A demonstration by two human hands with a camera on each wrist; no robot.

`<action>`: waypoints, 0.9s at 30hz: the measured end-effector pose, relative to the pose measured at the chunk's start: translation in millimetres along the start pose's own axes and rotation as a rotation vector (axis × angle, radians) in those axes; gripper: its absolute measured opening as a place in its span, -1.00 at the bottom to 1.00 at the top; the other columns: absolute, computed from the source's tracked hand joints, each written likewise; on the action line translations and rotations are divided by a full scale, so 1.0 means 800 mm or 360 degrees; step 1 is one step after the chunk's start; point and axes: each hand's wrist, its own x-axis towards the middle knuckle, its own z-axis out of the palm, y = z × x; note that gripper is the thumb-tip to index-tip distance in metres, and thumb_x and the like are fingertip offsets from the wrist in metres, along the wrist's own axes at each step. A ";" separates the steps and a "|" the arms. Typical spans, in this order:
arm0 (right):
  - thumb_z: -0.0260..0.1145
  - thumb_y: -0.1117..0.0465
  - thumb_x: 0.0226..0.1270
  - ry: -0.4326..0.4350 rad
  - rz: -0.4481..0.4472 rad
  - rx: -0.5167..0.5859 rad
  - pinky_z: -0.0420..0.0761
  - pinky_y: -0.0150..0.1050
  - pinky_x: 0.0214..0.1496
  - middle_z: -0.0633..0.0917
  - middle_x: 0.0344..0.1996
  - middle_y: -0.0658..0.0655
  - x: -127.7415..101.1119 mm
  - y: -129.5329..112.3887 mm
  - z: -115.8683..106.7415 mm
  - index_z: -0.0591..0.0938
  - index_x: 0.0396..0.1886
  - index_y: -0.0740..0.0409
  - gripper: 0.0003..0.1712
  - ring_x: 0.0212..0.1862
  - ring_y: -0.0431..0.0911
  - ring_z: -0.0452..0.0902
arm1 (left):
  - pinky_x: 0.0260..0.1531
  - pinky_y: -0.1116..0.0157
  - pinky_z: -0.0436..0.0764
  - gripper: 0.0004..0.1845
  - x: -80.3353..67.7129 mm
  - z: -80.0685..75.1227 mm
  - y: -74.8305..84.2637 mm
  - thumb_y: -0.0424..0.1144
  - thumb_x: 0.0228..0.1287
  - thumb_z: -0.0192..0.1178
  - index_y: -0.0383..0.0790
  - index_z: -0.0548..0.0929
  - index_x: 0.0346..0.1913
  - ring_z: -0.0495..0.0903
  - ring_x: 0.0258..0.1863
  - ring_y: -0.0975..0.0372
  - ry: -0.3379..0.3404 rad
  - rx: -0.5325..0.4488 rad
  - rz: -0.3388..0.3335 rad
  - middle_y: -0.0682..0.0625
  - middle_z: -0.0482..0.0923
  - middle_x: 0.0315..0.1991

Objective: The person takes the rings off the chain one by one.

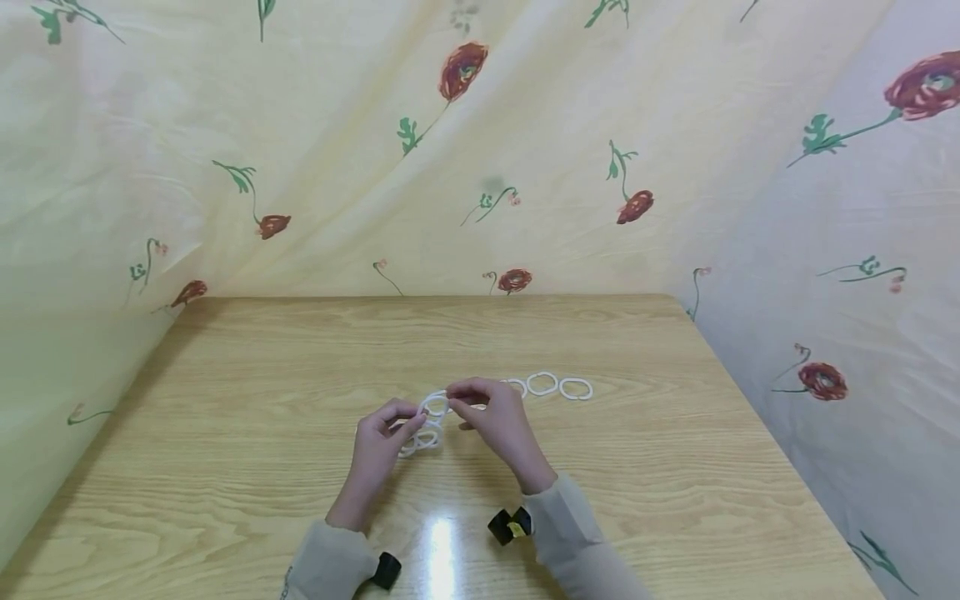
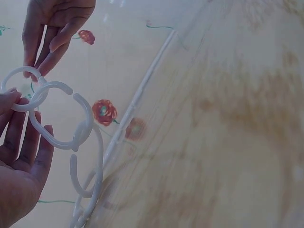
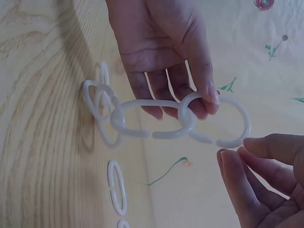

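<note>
The left hand and right hand pinch the end ring of a white chain over the table. It looks light, stiff and smooth; best hold where the ring isn't split.

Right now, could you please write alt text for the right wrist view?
A left hand and a right hand hold the end link of a white chain above a wooden table. More white links lie apart at lower left; behind is a flower-patterned cloth.
</note>
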 end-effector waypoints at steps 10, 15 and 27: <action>0.37 0.37 0.21 0.0013 -0.0090 -0.0158 0.70 -0.42 -0.46 0.76 -0.28 0.20 -0.003 -0.003 0.001 0.73 -0.24 0.26 -0.87 -0.28 -0.08 0.66 | -0.14 0.43 0.68 -0.98 -0.001 0.000 0.000 -0.44 0.18 0.31 -0.29 0.71 -0.34 0.62 -0.24 0.33 -0.0010 0.0002 -0.0008 -0.07 0.65 -0.33; 0.37 0.36 0.22 0.0004 -0.0117 -0.0201 0.68 -0.44 -0.47 0.76 -0.30 0.20 -0.003 0.000 0.002 0.72 -0.23 0.29 -0.86 -0.31 -0.08 0.66 | -0.13 0.43 0.68 -0.95 -0.001 -0.001 -0.001 -0.45 0.20 0.29 -0.27 0.71 -0.35 0.62 -0.24 0.35 -0.0021 0.0015 -0.0003 -0.06 0.65 -0.33; 0.37 0.34 0.23 -0.0006 -0.0184 -0.0303 0.65 -0.50 -0.48 0.76 -0.31 0.19 -0.009 -0.006 0.002 0.72 -0.23 0.30 -0.86 -0.28 -0.05 0.66 | -0.12 0.44 0.67 -0.98 -0.001 -0.001 -0.001 -0.44 0.19 0.30 -0.33 0.70 -0.32 0.62 -0.24 0.35 -0.0033 0.0035 0.0017 -0.07 0.67 -0.33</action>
